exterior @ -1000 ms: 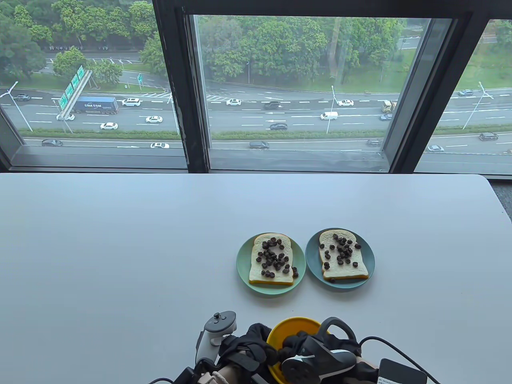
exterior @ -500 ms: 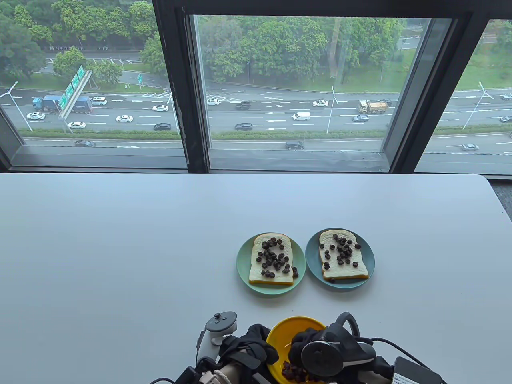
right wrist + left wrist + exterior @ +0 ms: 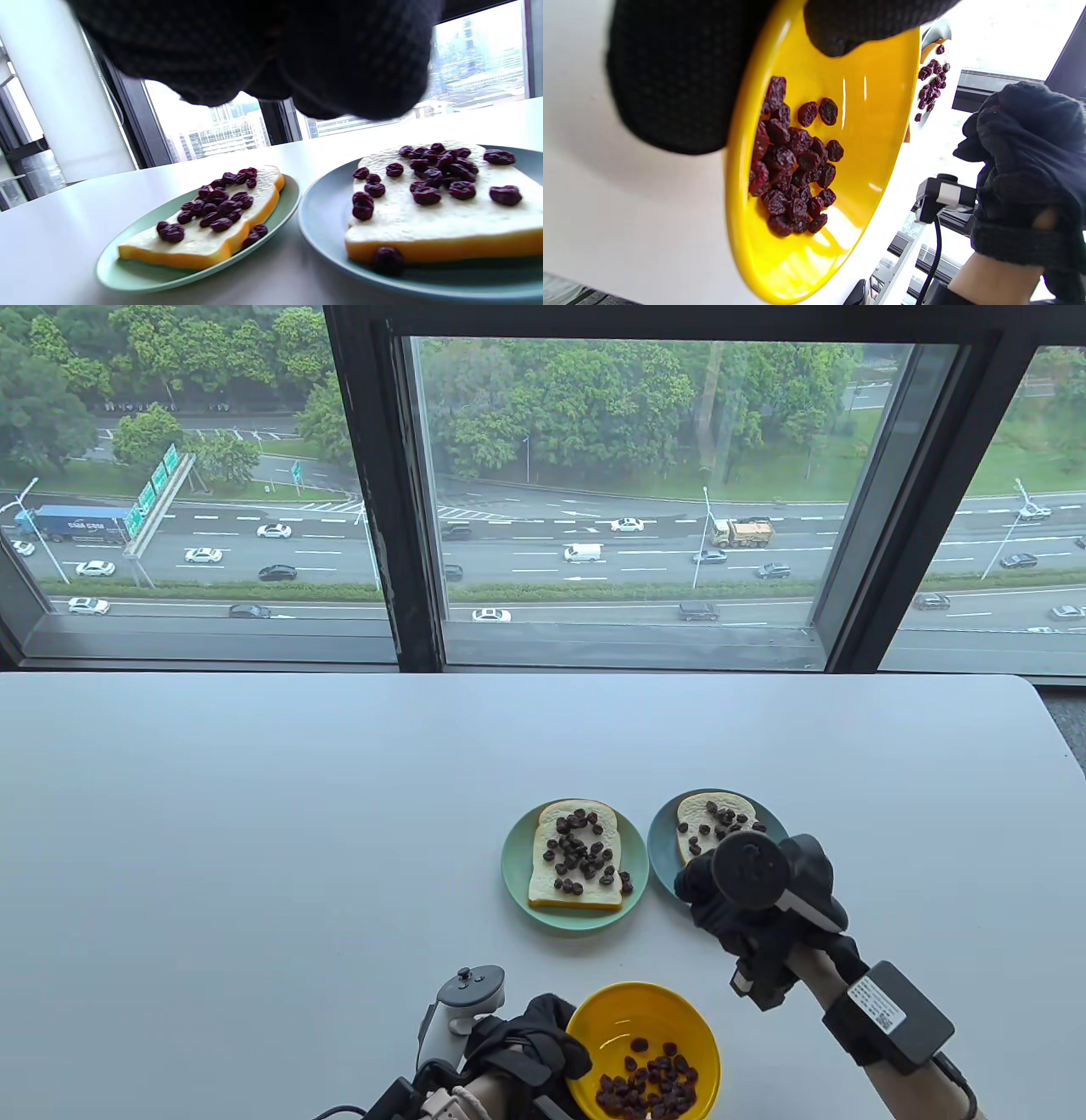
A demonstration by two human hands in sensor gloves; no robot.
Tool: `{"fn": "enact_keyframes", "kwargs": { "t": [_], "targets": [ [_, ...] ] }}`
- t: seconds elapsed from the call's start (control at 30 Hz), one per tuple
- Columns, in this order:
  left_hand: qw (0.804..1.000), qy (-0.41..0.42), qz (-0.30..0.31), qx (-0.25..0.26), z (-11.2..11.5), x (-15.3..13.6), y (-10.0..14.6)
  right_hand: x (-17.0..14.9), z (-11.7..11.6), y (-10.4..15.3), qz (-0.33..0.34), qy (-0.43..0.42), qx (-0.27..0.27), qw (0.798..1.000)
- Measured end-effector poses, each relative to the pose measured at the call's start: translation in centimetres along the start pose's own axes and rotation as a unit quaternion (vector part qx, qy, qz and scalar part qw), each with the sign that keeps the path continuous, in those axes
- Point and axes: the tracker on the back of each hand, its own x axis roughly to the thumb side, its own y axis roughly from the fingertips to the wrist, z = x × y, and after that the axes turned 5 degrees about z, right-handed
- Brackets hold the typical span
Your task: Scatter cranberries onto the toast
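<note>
White table (image 3: pixel 254 831) under a window; two plated toasts mid-table, yellow bowl (image 3: pixel 679 1016) at near edge.
Left hand (image 3: pixel 526 1044) gripping bowl's left rim, thumb over the lip; cranberries (image 3: pixel 649 1079) heaped in the bowl's near part. Right hand (image 3: pixel 747 891) raised over near half of blue plate (image 3: pixel 776 827) and right toast (image 3: pixel 708 819), fingers bunched closed; contents, if any, cannot tell. Left toast (image 3: pixel 577 857) on green plate (image 3: pixel 515 869), just beside, both slices already dotted with cranberries.
</note>
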Motion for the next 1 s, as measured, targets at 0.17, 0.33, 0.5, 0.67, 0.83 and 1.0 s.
{"fn": "enact_keyframes", "kwargs": {
  "t": [0.17,0.33,0.5,0.67,0.83,1.0],
  "targets": [
    [1.0,-0.001,-0.002,-0.001,0.0,0.0,0.0,-3.3,-3.2,-3.9,-0.093,-0.024,0.013,0.995],
    [1.0,0.001,-0.006,-0.002,0.0,0.0,0.2,-4.5,-5.0,-5.3,-0.152,0.033,0.002,0.988],
    [1.0,0.0,-0.011,-0.004,0.2,0.0,0.2,-4.5,-5.0,-5.6,-0.186,0.052,-0.008,0.981],
    [1.0,-0.007,-0.005,-0.005,0.4,0.2,0.4,-4.1,-5.1,-5.3,-0.179,0.084,-0.01,0.98],
    [1.0,-0.006,-0.006,-0.003,0.3,0.2,0.5,-3.8,-4.4,-4.4,-0.162,0.061,-0.015,0.985],
    [1.0,-0.009,-0.006,-0.004,0.4,0.3,0.5,-3.6,-2.9,-2.9,-0.138,0.042,-0.024,0.989]
  ]
}}
